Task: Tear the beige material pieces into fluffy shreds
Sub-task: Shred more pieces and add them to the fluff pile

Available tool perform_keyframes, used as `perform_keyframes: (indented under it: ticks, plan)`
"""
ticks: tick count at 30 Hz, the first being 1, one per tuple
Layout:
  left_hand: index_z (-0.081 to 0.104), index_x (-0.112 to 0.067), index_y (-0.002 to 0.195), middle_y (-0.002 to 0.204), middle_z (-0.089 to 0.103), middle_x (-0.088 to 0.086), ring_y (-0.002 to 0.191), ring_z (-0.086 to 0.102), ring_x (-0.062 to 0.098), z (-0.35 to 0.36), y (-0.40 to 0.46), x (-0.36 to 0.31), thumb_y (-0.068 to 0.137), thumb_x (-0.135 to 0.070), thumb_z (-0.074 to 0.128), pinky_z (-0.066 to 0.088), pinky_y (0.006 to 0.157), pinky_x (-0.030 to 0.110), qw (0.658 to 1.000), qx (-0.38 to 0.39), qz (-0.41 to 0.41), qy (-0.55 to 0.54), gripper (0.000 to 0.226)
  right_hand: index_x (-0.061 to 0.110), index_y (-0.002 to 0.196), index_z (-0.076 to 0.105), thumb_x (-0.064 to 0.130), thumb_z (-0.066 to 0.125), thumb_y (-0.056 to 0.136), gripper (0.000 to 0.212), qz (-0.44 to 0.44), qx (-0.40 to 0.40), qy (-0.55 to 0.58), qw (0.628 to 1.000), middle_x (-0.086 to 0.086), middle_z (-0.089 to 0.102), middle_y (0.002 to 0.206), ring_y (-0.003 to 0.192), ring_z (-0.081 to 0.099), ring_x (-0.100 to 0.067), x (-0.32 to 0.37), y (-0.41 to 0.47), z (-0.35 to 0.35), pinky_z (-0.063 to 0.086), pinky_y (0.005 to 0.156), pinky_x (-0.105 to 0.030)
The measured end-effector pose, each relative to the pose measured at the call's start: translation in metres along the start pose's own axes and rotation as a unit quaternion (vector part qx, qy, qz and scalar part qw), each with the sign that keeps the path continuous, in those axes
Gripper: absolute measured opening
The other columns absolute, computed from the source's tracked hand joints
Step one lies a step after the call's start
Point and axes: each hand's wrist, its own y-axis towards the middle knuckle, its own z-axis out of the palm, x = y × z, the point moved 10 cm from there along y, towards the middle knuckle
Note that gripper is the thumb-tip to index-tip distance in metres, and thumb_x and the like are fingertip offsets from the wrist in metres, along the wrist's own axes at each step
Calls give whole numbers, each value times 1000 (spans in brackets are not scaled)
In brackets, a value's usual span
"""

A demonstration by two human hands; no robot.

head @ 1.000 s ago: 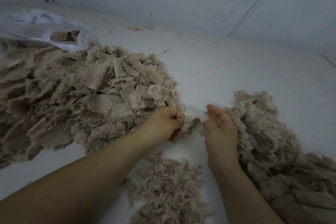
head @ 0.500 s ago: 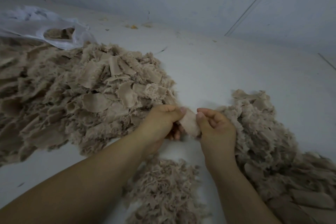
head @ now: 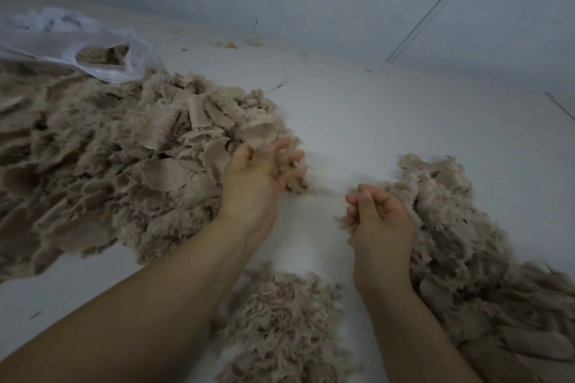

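From the head camera we see our left hand (head: 259, 174) at the near edge of the big pile of beige pieces (head: 124, 165) on the left side of the white surface (head: 389, 121). Its fingers are spread loosely with fluffy fibres among them; whether they grip anything we cannot tell. Our right hand (head: 381, 221) is curled just beside the smaller heap (head: 460, 227) on the right, a wisp of fluff at its fingertips, though whether it pinches that wisp we cannot tell.

A mound of finished shreds (head: 280, 320) lies at the near edge between our forearms. The material looks light, soft and limp, and we judge it will tear easily if we pinch a flat piece at opposite edges. Bare surface lies between the two hands and toward the far edge; a plastic bag (head: 77, 40) sits in the far left corner.
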Motion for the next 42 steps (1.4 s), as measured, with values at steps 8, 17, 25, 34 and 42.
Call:
perform_keyframes:
  ticks: [8,17,25,34,42]
  plan:
    - [51,-7,137,135,55,11,122,51,22,76,-3,77,93,4,48,40,102,28,761,288,84,576,45,15,90,65,10,43,105,27,-6,-47,30,998,5,52,59,48,41,-5,2,-1,-9,35,45,-18]
    - [52,-23,62,70,54,-8,84,54,23,103,-6,88,81,-2,58,39,74,39,693,313,159,629,29,17,107,64,11,44,106,21,4,-67,80,994,1,73,98,82,69,-4,-1,4,-11,51,67,-15]
    - [63,1,72,79,60,15,82,51,30,66,-14,64,90,-1,59,37,79,34,692,293,196,631,18,18,126,57,16,43,107,24,30,-72,82,994,8,63,122,108,62,-3,-12,3,-12,50,79,-14]
    - [53,-5,78,84,51,9,84,44,26,50,-39,56,93,-5,55,39,78,42,667,280,231,651,15,18,121,56,15,42,107,20,47,-65,82,993,-1,62,126,111,62,-8,-13,1,-8,50,85,-19]
    - [55,-2,70,78,53,12,79,49,28,54,-29,59,81,-14,52,36,81,33,696,296,109,645,16,8,128,54,13,41,108,25,69,-19,131,989,-11,62,131,120,62,-18,-9,-3,2,48,107,-33]
